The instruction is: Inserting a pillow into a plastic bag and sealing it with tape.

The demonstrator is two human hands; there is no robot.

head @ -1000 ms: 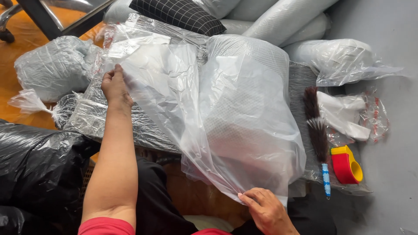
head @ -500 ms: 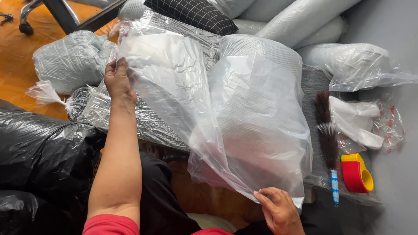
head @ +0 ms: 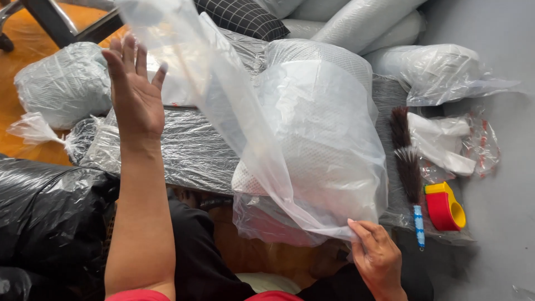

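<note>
Grey floor and orange boards crowded with wrapped bundles; the clear bag has just come loose from the left hand.

A low wrapped slab (head: 184,153) lies across the middle, with the white mesh-covered roll (head: 320,128) resting on it, half inside the clear plastic bag (head: 312,167). Half a second ago the left hand (head: 134,95) pinched the bag's far edge; now it is raised, palm open, fingers spread and holding nothing, while the freed film billows up beside it toward the far left. The right hand (head: 376,253) is as before, fingers pinched on the bag's near lip at the roll's near end. So the bag is held at one end only. A dark brush (head: 408,167) and a red-and-yellow tape dispenser (head: 444,207) lie to the right, and a black plastic sack (head: 47,217) sits near left.
</note>
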